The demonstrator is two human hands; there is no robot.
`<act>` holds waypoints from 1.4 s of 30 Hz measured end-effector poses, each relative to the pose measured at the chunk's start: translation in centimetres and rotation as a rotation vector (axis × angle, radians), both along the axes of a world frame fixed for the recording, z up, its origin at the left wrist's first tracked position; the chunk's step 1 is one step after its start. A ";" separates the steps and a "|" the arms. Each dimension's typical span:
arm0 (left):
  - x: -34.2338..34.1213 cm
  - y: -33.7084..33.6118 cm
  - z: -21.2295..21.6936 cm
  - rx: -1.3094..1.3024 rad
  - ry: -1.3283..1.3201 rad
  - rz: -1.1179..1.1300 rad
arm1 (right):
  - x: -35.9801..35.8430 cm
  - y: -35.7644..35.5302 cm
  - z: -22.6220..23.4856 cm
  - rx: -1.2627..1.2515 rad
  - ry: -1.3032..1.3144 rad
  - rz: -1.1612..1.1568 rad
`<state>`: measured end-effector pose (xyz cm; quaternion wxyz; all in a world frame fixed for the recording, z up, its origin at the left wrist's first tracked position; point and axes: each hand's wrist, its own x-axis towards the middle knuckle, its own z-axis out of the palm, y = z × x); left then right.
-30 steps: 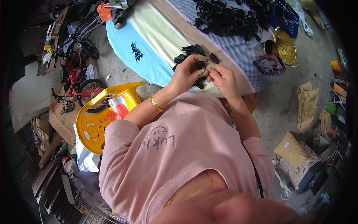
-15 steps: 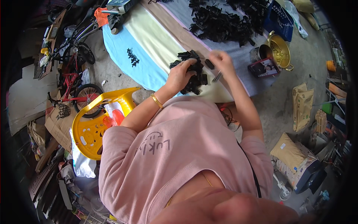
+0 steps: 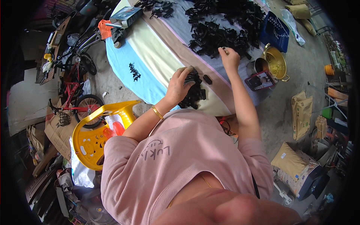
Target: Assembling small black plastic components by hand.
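My left hand rests with fingers stretched over a small pile of black plastic pieces near the front edge of the cloth-covered table; a gold bangle is on that wrist. A single black oblong piece lies just right of this pile. Farther off, my right hand is closed at the near edge of a large heap of black plastic pieces. Only the end of a slim metal tool shows between its fingers; the rest is hidden. A few small black parts lie on the blue stripe at left.
Right of the heap are a blue basket, a gold-coloured pot, a metal cup and a phone. A box stands far left on the table. A yellow plastic chair is by my left elbow, with a red bicycle beyond.
My right hand has moved away from the small pile, up to the large heap. The left hand stays at the small pile, its fingers more extended. The whole view has shifted slightly.
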<state>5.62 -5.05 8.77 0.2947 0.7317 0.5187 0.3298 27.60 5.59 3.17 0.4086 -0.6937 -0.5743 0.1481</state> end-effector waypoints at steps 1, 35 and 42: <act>0.4 0.3 0.5 0.002 -0.004 0.000 | -0.9 -1.1 1.4 -0.084 0.185 0.037; 5.0 -6.1 2.4 -0.284 -0.348 0.043 | -0.7 -13.4 5.8 -0.775 1.021 0.666; 5.5 -6.5 2.1 -0.494 -0.684 0.171 | -1.1 -14.2 6.0 -0.577 0.951 0.709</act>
